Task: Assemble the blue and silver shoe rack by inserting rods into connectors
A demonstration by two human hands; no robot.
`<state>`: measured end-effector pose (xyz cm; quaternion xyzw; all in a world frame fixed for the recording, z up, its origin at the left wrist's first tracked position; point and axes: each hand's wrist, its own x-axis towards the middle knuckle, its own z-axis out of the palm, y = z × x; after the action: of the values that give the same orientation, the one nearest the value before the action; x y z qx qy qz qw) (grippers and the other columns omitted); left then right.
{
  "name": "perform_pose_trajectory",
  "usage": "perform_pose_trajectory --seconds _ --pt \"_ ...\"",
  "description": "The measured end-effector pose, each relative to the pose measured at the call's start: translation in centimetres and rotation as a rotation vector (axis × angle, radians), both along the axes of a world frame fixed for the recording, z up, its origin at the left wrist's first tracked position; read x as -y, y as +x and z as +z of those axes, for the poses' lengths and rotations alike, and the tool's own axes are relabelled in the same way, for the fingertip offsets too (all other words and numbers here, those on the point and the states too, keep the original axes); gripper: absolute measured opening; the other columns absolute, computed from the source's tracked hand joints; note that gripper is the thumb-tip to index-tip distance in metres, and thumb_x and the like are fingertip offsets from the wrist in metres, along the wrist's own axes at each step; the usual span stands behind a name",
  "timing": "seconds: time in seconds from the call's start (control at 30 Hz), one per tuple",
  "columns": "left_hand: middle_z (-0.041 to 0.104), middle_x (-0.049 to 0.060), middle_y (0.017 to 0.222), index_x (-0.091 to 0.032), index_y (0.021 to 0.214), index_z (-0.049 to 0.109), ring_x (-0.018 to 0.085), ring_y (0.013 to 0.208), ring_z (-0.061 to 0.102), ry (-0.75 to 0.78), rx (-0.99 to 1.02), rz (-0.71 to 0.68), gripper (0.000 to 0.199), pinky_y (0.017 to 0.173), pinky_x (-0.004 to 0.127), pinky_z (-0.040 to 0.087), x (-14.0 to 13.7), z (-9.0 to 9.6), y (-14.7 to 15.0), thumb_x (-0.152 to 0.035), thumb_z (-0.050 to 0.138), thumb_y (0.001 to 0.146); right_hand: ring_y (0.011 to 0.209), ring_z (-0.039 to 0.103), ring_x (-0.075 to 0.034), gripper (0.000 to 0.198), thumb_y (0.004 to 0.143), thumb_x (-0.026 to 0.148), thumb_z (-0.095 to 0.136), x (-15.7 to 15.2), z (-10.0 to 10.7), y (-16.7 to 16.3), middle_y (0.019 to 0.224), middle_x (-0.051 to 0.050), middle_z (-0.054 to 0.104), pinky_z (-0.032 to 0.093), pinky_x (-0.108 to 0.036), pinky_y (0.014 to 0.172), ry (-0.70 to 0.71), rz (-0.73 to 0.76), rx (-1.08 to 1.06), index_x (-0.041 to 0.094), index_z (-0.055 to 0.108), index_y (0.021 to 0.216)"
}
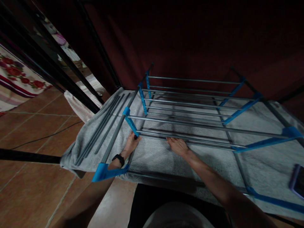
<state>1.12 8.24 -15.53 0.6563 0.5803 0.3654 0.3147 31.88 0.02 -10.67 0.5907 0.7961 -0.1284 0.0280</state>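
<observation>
A rack frame of grey metal rods [204, 127] and blue plastic brackets [131, 125] lies across a grey blanket [152, 155]. My left hand [131, 143], with a dark band [118, 160] on its wrist, is closed at the lower end of one blue bracket, where a thin rod meets it. Its fingertips are partly hidden. To the right, my right hand [177, 146] has its fingers curled over the same low rod [154, 136], with the thumb out of sight. A blue end piece [110, 172] stands in front of my left forearm.
Several loose grey rods [101, 129] lie on the blanket at the left. A phone [297, 181] rests at the right edge. Black metal bars [30, 156] run along the left over the tiled floor [33, 186]. A dark red cloth [190, 38] hangs behind the rack.
</observation>
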Motion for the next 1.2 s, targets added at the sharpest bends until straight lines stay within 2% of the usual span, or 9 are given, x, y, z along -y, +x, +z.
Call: perform_pose_trajectory --seconds 0.5,0.73,0.93,1.07,1.2 --pt "0.051 0.002 0.087 -0.021 0.076 0.055 0.018 0.08 0.053 0.031 0.007 0.019 0.009 0.08 0.033 0.049 -0.1 -0.5 0.3 -0.025 0.063 0.076 0.112 0.068 -0.025 0.042 0.106 0.03 0.029 -0.3 0.6 0.0 0.127 -0.011 0.069 0.049 -0.035 0.091 -0.019 0.02 -0.022 0.02 0.056 0.137" --pt "0.053 0.003 0.087 -0.021 0.076 0.055 0.018 0.081 0.052 0.02 -0.02 0.024 0.01 0.082 0.033 0.049 0.1 0.2 0.4 -0.028 0.063 0.076 0.112 0.069 -0.026 0.044 0.106 0.031 0.028 -0.5 0.9 0.1 0.127 -0.013 0.069 0.051 -0.036 0.091 -0.044 0.017 -0.038 0.02 0.056 0.137" --pt "0.054 0.005 0.089 -0.022 0.077 0.056 0.022 0.085 0.053 0.016 0.0 -0.006 0.017 0.085 0.036 0.049 0.0 0.9 0.4 -0.038 0.062 0.073 0.112 0.068 -0.025 0.046 0.106 0.038 0.026 -1.0 0.8 0.1 0.128 -0.01 0.069 0.052 -0.038 0.093 -0.094 -0.006 -0.082 0.023 0.055 0.138" --pt "0.06 0.008 0.096 -0.022 0.081 0.057 0.027 0.094 0.057 0.008 -0.105 -0.014 0.03 0.092 0.042 0.05 -1.0 0.4 0.0 -0.05 0.06 0.071 0.114 0.067 -0.026 0.047 0.106 0.042 0.026 -1.6 0.5 0.3 0.127 -0.01 0.069 0.053 -0.041 0.093 -0.111 0.01 -0.121 0.023 0.056 0.137" --pt "0.06 0.009 0.096 -0.022 0.08 0.055 0.028 0.089 0.059 -0.005 -0.191 -0.035 0.034 0.09 0.044 0.053 -1.7 0.1 -0.3 -0.054 0.056 0.07 0.111 0.068 -0.026 0.047 0.107 0.042 0.026 -1.1 0.0 0.1 0.128 -0.011 0.068 0.053 -0.043 0.092 -0.006 -0.003 -0.126 0.022 0.056 0.136"
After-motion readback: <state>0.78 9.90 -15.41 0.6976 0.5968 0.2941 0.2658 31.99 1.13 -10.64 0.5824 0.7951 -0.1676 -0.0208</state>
